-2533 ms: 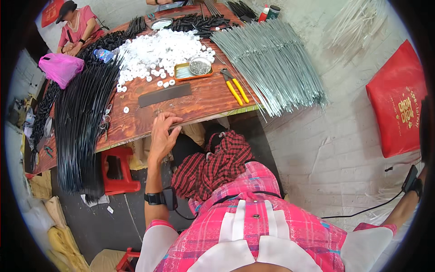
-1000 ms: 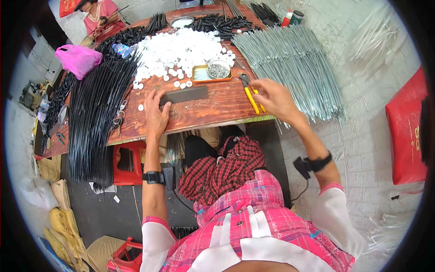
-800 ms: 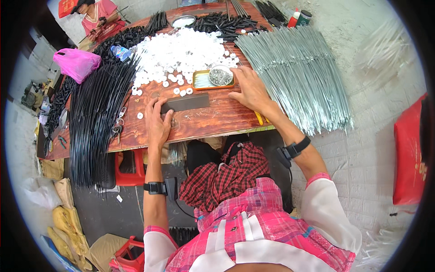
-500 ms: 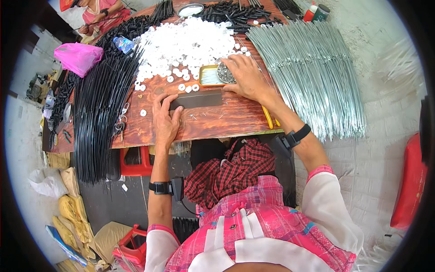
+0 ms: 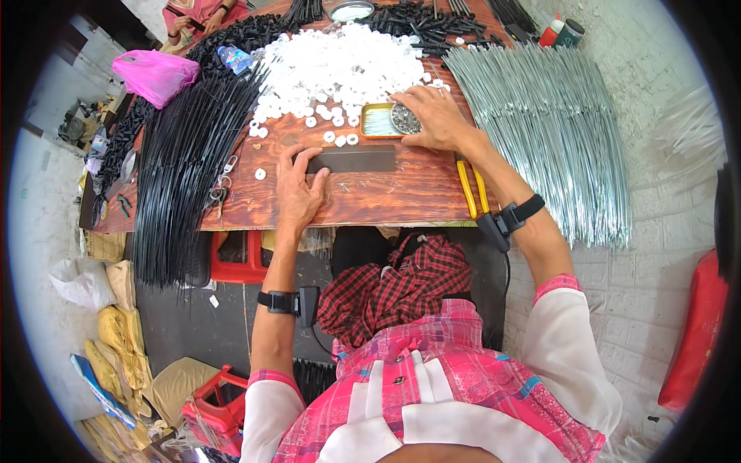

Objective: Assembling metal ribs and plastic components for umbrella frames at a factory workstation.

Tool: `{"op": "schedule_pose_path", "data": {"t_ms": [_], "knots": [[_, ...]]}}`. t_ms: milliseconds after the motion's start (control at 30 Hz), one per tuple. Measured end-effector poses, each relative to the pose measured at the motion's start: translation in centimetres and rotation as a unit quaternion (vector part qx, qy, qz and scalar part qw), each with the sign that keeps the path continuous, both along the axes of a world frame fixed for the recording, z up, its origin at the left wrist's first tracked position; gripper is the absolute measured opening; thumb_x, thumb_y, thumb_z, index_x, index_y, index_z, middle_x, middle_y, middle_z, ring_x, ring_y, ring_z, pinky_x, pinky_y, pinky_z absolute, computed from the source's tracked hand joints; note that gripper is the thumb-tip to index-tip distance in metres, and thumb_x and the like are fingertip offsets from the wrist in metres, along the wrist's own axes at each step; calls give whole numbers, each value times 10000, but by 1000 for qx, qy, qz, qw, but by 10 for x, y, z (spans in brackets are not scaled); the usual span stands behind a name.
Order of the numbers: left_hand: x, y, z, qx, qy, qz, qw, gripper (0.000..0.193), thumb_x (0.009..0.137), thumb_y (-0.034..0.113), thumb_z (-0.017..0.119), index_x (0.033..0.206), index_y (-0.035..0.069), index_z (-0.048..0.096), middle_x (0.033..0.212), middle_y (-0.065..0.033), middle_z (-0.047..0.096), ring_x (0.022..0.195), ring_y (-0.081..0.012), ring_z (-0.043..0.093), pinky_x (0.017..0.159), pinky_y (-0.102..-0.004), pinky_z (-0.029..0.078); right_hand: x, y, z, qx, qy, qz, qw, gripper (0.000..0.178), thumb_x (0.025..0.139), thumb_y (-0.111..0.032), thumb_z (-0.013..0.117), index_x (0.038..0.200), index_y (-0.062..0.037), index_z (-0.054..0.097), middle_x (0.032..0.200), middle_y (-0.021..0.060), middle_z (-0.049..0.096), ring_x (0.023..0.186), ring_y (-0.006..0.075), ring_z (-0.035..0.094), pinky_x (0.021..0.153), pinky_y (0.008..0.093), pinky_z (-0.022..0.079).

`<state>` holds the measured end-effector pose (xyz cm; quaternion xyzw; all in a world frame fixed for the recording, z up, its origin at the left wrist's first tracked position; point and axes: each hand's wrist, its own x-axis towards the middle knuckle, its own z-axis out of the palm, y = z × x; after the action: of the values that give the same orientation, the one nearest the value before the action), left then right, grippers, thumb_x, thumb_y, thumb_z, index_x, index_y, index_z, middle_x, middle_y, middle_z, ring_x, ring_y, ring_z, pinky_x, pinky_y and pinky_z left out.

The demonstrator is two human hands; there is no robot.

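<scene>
My left hand (image 5: 299,191) holds the left end of a dark flat bar (image 5: 363,159) lying on the wooden table, thumb at its near edge and fingers over the far side. My right hand (image 5: 438,119) is curved around a round tin (image 5: 404,118) full of tiny metal pieces, with fingers at its far rim and the thumb at its near side. The tin sits at the right end of a shallow yellow-rimmed box (image 5: 378,134) holding thin pale sticks. Loose white rings (image 5: 340,140) lie just beyond the bar.
A heap of white rings (image 5: 332,65) covers the table's far middle. Black rods (image 5: 189,162) lie left, silvery wires (image 5: 548,139) right. Yellow-handled pliers (image 5: 472,189) lie by my right forearm; keys (image 5: 221,187) lie left. Another person's hand (image 5: 182,25) shows at far left.
The whole view has shifted, so the table's things appear farther right and slightly higher. Both hands keep their places on the bar and the tin. More of the pliers shows beside my right forearm.
</scene>
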<state>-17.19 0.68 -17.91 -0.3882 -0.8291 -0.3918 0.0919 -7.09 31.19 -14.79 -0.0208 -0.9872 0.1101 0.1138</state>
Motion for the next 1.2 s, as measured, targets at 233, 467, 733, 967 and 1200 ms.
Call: {"op": "schedule_pose_path", "data": {"t_ms": [233, 467, 733, 967, 1200], "knots": [[2, -4, 2, 2, 17, -9, 1000, 379, 819, 121, 724, 1189, 90, 647, 1292, -162, 536, 1205, -381, 506, 1025, -465, 420, 13, 13, 10, -6, -42, -25, 999, 872, 686, -336, 849, 1454, -166, 472, 1423, 125, 492, 1363, 338, 406, 1155, 519, 274], [10, -6, 4, 14, -3, 5, 1000, 383, 816, 138, 726, 1190, 95, 655, 1279, -152, 549, 1205, -379, 496, 1025, -467, 414, 13, 21, 11, -16, -53, -17, 998, 898, 670, -337, 873, 1460, -188, 475, 1447, 100, 492, 1362, 333, 409, 1148, 512, 280], [14, -10, 3, -23, 62, 34, 997, 390, 814, 163, 742, 1192, 96, 670, 1248, -154, 585, 1203, -349, 510, 1037, -454, 403, 29, 18, 4, 34, 80, -26, 996, 828, 711, -364, 843, 1439, -177, 492, 1443, 141, 491, 1341, 347, 432, 1115, 539, 317], [10, -7, -7, -8, 59, 27, 998, 405, 819, 173, 752, 1209, 114, 661, 1237, -154, 570, 1191, -366, 511, 1016, -467, 415, 138, 55, 32, 58, 123, -253, 958, 289, 849, -284, 704, 1037, -65, 694, 1017, 152, 678, 944, 363, 667, 790, 479, 536], [7, -7, -6, -18, 87, 29, 996, 400, 853, 177, 725, 1238, 105, 647, 1260, -144, 574, 1178, -345, 541, 998, -442, 442, 162, 52, 22, 107, 20, -415, 903, 391, 796, -352, 786, 966, -8, 711, 1024, 213, 672, 909, 378, 693, 753, 452, 564]]}}
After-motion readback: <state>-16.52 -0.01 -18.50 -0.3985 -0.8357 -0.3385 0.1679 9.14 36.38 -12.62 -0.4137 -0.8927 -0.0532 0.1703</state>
